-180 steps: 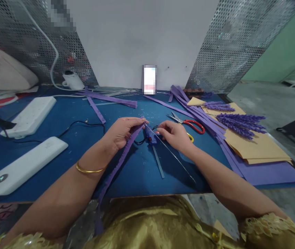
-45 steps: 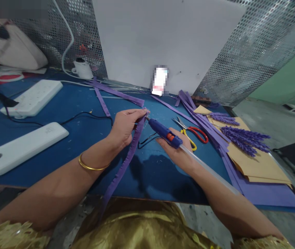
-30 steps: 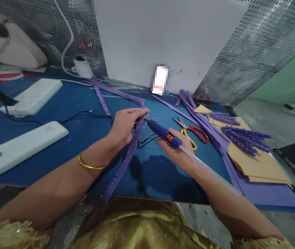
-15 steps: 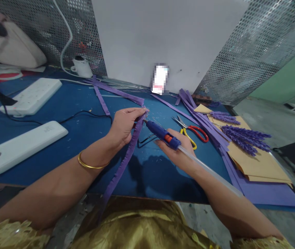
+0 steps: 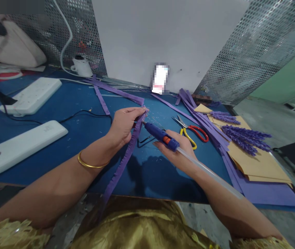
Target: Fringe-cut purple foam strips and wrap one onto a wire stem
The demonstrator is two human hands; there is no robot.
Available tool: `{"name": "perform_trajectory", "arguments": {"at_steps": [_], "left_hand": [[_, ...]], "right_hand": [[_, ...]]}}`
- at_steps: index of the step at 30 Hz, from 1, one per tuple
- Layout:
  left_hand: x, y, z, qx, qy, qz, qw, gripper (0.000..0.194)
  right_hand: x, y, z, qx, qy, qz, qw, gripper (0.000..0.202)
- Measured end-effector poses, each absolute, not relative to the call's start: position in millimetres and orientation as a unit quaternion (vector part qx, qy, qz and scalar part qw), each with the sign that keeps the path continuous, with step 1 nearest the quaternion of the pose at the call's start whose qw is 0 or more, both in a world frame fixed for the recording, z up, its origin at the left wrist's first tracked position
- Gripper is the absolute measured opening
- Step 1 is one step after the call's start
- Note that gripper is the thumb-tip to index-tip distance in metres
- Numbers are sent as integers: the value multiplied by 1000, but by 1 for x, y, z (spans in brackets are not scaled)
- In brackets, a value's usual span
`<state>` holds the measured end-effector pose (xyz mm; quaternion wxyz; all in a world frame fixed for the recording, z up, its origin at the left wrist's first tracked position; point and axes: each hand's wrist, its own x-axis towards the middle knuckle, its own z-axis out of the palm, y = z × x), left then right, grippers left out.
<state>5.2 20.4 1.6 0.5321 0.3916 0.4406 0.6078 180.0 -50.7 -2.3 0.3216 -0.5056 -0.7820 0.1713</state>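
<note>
My left hand (image 5: pixel 124 125) pinches the upper end of a purple paper strip (image 5: pixel 128 152), which has small cuts along one edge and hangs down over the table's front edge. In my right hand (image 5: pixel 177 148) is a blue glue gun (image 5: pixel 160 135) with an orange part and a long clear glue stick (image 5: pixel 209 171) out of its back. The nozzle points at the strip just below my left fingertips; whether it touches cannot be made out. Scissors (image 5: pixel 187 128) with red and yellow handles lie partly open beyond my right hand.
Purple strips (image 5: pixel 201 121) lie at the right, near brown paper (image 5: pixel 261 166) with purple flower sprigs (image 5: pixel 246 136). A white power strip (image 5: pixel 36 95) and a long white device (image 5: pixel 25 145) occupy the left. A lit phone (image 5: pixel 160 79) leans on the white board (image 5: pixel 163 38) at the back.
The glue gun and my right hand have shifted very slightly to the left and down along the strip. My left hand holds its place.
</note>
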Motion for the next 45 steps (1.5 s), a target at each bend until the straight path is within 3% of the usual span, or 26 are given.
{"name": "perform_trajectory", "arguments": {"at_steps": [22, 29, 35, 40, 45], "left_hand": [[4, 20, 3, 389, 442, 609, 531, 15], [4, 21, 4, 366, 459, 608, 535, 13], [2, 26, -2, 354, 464, 595, 552, 14], [2, 29, -3, 340, 478, 581, 564, 8], [-1, 28, 6, 323, 478, 577, 579, 7]], "right_hand": [[181, -51, -5, -530, -741, 232, 341, 34], [184, -54, -1, -498, -716, 275, 405, 33], [203, -43, 11, -435, -669, 393, 457, 36], [226, -25, 21, -360, -579, 481, 551, 41], [249, 0, 20, -429, -535, 415, 598, 44]]}}
